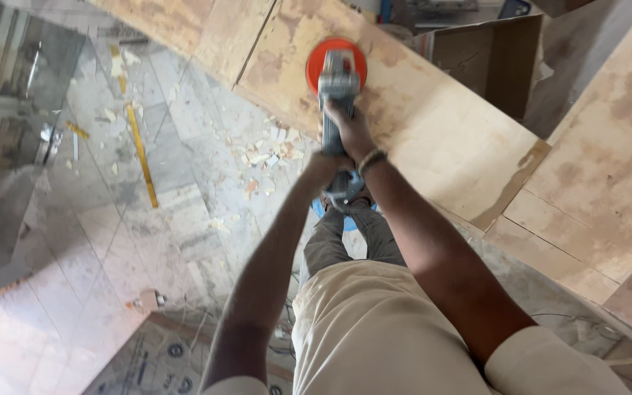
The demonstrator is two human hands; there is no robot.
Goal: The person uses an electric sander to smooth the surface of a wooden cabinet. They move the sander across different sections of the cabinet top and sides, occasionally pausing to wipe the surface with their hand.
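A grey power sander (337,82) with a round orange disc (314,64) rests flat on a large plywood panel (440,139). My right hand (348,126) grips the sander's body just behind the disc; a band sits on that wrist. My left hand (321,167) is wrapped round the rear end of the tool, close behind the right hand. Both arms stretch forward from the bottom of the view over my beige shirt and grey trousers.
More plywood sheets (608,153) lie to the right and at the top left. The tiled floor (148,219) on the left carries wood chips (265,157), a yellow rule (141,153) and a small block (148,300). A cardboard box (488,62) stands behind the panel.
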